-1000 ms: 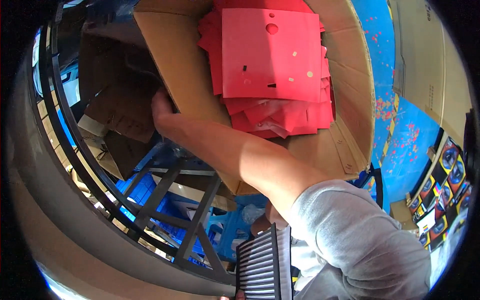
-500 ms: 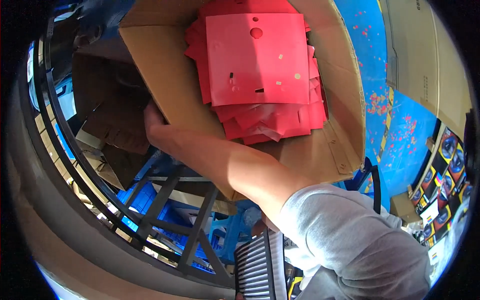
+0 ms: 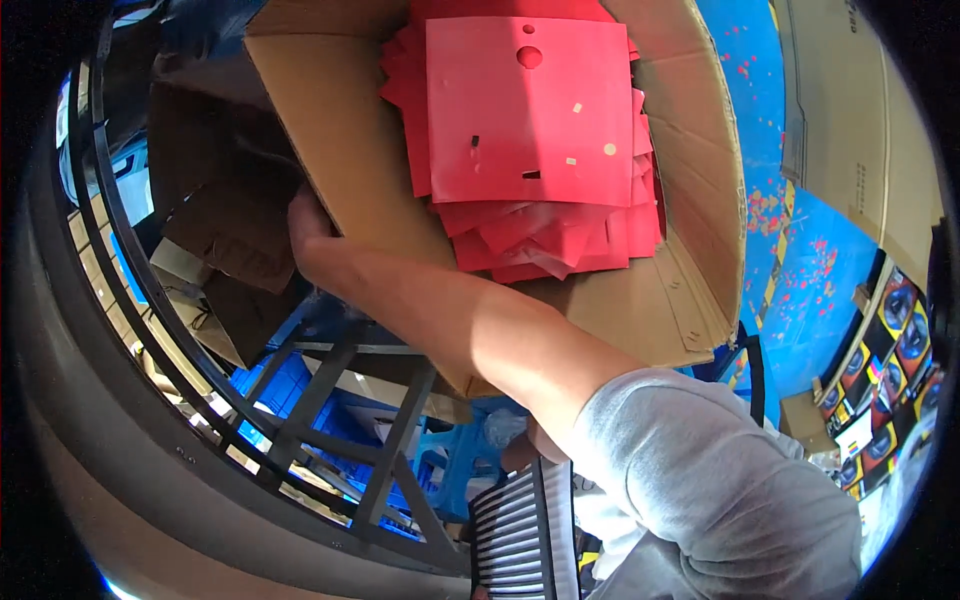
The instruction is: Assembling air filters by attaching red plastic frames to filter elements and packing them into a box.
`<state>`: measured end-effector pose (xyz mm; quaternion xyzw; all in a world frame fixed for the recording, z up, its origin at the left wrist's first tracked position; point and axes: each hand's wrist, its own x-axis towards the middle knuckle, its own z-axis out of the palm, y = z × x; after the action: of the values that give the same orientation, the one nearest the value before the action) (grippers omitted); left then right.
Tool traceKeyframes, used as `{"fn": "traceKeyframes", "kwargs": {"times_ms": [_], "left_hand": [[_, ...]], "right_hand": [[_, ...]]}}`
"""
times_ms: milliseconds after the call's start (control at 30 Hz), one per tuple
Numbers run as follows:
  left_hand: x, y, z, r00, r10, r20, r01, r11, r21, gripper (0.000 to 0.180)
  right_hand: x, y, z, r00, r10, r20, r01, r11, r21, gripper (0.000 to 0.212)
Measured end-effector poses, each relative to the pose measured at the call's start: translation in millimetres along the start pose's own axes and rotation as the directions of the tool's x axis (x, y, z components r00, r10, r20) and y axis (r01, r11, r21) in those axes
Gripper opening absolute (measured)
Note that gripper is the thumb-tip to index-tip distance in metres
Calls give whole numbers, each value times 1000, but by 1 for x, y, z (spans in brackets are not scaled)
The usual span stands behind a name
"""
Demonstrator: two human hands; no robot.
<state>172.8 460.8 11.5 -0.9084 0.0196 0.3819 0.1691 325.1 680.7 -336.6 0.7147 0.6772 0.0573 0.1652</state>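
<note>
My right arm reaches across to the left, in front of a big open cardboard box (image 3: 340, 130). At the box's left outer edge is my right hand (image 3: 308, 218), its fingers hidden behind the box wall and in shadow. A loose pile of red sheets (image 3: 530, 110) lies inside the box; the top one has round holes and small slots. Below my right forearm, a small part of my left hand (image 3: 545, 442) shows at the upper edge of a pleated filter (image 3: 510, 535) with a black frame, closed on it. The rest of that hand is covered.
A dark metal rack (image 3: 400, 450) and a curved rail stand at the lower left, with blue crates (image 3: 345, 425) and a blue stool (image 3: 460, 465) behind. Dark open cartons (image 3: 230, 235) sit left of the box. Right are a blue floor with red scraps, a tall carton (image 3: 850, 110) and printed boxes (image 3: 885, 370).
The box with its red sheets sits slightly farther right and higher in the picture, the surroundings shifting too. My right hand stays at the box's left edge.
</note>
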Motion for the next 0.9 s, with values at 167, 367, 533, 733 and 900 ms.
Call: {"fn": "traceKeyframes", "kwargs": {"times_ms": [167,367,533,733,900], "left_hand": [[5,-7,5,1000,2,2,-2,999,33,68],[11,-14,4,1000,25,-6,-24,998,54,70],[10,-13,-4,992,100,-77,-101,995,-18,72],[41,75,-45,778,-614,-132,465,704,-536,70],[70,53,-53,779,-602,-175,373,670,-642,42]], "right_hand": [[49,-46,1,951,-253,176,255,967,14,34],[55,-82,16,990,-81,111,81,997,3,31],[44,-31,47,973,-191,128,133,921,365,34],[-46,-13,-8,898,-441,12,376,779,502,32],[-63,-45,74,977,-214,23,166,816,554,26]]}}
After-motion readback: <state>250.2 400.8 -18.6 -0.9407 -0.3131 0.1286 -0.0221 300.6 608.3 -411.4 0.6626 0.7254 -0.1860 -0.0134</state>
